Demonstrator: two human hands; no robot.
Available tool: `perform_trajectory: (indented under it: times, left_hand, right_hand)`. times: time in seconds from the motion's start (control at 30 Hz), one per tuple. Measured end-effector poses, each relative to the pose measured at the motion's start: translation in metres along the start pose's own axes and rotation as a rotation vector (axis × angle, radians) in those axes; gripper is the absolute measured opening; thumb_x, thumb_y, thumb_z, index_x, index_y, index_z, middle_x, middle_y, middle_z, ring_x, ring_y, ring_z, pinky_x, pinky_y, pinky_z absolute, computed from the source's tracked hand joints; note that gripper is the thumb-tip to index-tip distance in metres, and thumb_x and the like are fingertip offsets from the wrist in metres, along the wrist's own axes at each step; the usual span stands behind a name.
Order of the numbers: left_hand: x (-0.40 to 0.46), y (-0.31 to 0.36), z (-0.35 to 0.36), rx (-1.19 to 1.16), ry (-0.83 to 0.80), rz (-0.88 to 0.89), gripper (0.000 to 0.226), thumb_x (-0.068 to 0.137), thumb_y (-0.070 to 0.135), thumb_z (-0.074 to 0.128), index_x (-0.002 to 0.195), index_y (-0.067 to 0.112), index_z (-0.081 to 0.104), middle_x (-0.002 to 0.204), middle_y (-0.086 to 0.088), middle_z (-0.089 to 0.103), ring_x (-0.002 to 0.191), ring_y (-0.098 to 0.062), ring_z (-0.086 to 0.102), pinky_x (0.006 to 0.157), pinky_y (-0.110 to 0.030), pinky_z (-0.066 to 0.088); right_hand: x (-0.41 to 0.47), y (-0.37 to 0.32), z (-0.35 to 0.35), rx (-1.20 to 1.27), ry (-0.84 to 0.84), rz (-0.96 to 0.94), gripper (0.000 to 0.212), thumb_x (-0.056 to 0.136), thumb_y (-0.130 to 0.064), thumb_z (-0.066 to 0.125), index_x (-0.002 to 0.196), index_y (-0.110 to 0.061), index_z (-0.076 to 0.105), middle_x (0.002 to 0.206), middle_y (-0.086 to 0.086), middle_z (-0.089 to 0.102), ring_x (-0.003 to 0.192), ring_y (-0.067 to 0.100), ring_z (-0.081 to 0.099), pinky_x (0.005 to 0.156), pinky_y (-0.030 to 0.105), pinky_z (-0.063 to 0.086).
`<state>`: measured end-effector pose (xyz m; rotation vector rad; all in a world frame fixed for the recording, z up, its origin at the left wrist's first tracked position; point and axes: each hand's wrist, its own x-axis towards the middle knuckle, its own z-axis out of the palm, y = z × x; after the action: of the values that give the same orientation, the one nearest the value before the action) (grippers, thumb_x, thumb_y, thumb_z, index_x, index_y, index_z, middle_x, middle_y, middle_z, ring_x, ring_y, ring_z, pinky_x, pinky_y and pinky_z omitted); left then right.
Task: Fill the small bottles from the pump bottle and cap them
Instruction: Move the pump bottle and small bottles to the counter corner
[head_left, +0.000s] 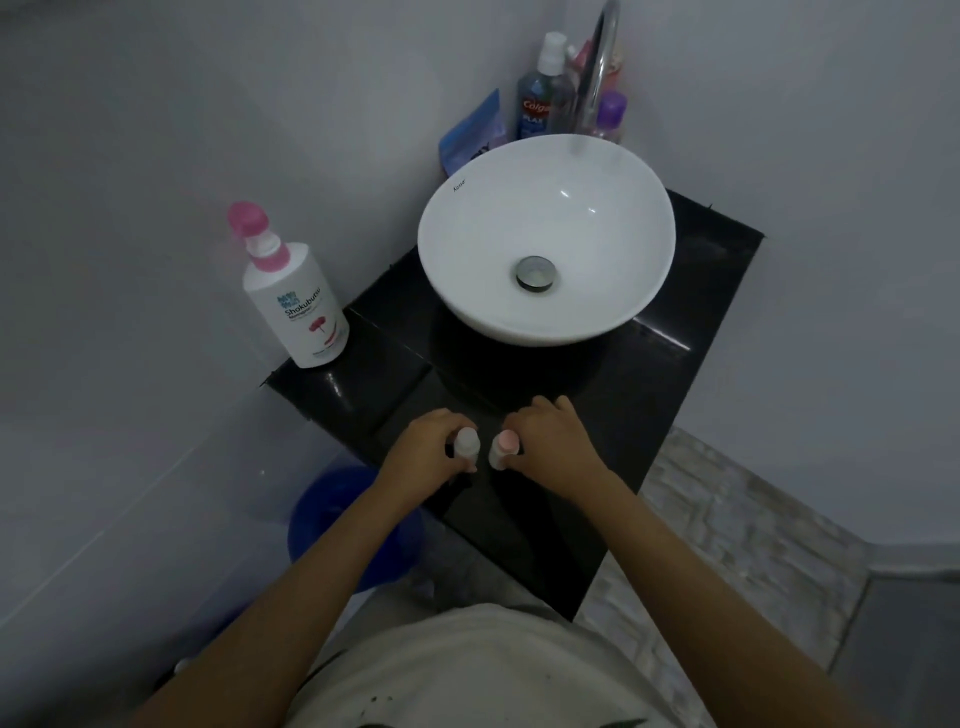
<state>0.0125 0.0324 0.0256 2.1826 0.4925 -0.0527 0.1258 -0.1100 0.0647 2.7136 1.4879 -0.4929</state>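
Note:
Two small bottles stand side by side on the black counter (649, 395) near its front edge. My left hand (423, 452) grips the one with a white cap (466, 441). My right hand (553, 441) grips the one with a pink cap (505, 448). Both bottles are upright and largely hidden by my fingers. The pump bottle (298, 301), white with a pink pump head, stands upright at the counter's far left corner, well away from both hands.
A white bowl sink (545, 156) fills the counter's middle, with a chrome tap (597, 73) over it. Behind it stand a mouthwash bottle (543, 98), a purple bottle (610, 117) and a blue pouch (475, 135). A blue bucket (332, 514) sits on the floor left of the counter.

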Motion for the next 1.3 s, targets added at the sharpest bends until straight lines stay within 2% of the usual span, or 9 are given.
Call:
perform_trajectory:
  times: [0.23,0.4,0.57,0.73,0.93,1.17,1.3]
  left_hand:
    - [0.000,-0.003,0.002,0.004,0.041,-0.021,0.033,0.072,0.007,0.077,0.103,0.013,0.068,0.104,-0.005,0.065,0.095,-0.018,0.061,0.086,-0.032,0.051]
    - [-0.002,-0.002,-0.006,-0.019,0.127,-0.044,0.034,0.072,0.012,0.077,0.104,0.015,0.068,0.102,-0.003,0.065,0.092,-0.016,0.061,0.084,-0.035,0.052]
    - [-0.004,-0.013,-0.031,-0.038,0.308,-0.139,0.034,0.073,0.014,0.077,0.105,0.016,0.068,0.099,-0.002,0.064,0.090,-0.017,0.060,0.081,-0.035,0.052]
    - [0.001,-0.030,-0.063,-0.012,0.521,-0.265,0.035,0.075,0.018,0.076,0.109,0.016,0.066,0.105,-0.002,0.065,0.092,-0.013,0.059,0.078,-0.028,0.050]
    - [0.019,-0.049,-0.087,-0.045,0.685,-0.430,0.033,0.076,0.016,0.075,0.108,0.011,0.066,0.109,-0.008,0.066,0.088,-0.010,0.052,0.073,-0.023,0.040]
    - [0.031,-0.066,-0.094,-0.060,0.743,-0.504,0.023,0.077,0.015,0.072,0.099,0.008,0.068,0.102,-0.010,0.068,0.089,-0.021,0.061,0.068,-0.028,0.044]
    - [0.032,-0.072,-0.093,-0.117,0.791,-0.512,0.027,0.075,0.010,0.073,0.101,0.009,0.067,0.100,-0.010,0.070,0.087,-0.020,0.060,0.070,-0.026,0.043]
  right_hand:
    - [0.002,0.000,0.000,-0.002,0.006,-0.031,0.026,0.084,-0.036,0.055,0.099,-0.016,0.059,0.100,0.003,0.064,0.100,0.022,0.049,0.086,0.033,0.027]
    - [0.009,-0.001,-0.005,0.022,0.039,-0.087,0.028,0.084,-0.038,0.057,0.101,-0.017,0.060,0.101,0.001,0.064,0.098,0.019,0.051,0.077,0.027,0.024]
    - [0.031,-0.017,-0.026,0.214,0.083,-0.108,0.027,0.080,-0.039,0.063,0.096,-0.017,0.060,0.095,0.000,0.064,0.089,0.018,0.059,0.074,0.032,0.046]
    - [0.079,-0.047,-0.051,0.321,0.059,-0.158,0.027,0.080,-0.035,0.065,0.098,-0.015,0.058,0.094,0.002,0.064,0.086,0.018,0.059,0.070,0.029,0.043]
    - [0.153,-0.082,-0.054,0.307,0.021,-0.189,0.026,0.082,-0.031,0.062,0.097,-0.010,0.059,0.097,0.008,0.065,0.090,0.023,0.062,0.078,0.034,0.051]
    - [0.194,-0.104,-0.044,0.285,-0.032,-0.203,0.025,0.082,-0.024,0.062,0.098,-0.005,0.059,0.101,0.013,0.064,0.090,0.028,0.061,0.071,0.029,0.044]
    - [0.202,-0.110,-0.039,0.275,-0.044,-0.221,0.022,0.083,-0.021,0.061,0.096,-0.003,0.059,0.099,0.014,0.064,0.090,0.029,0.062,0.067,0.027,0.040]
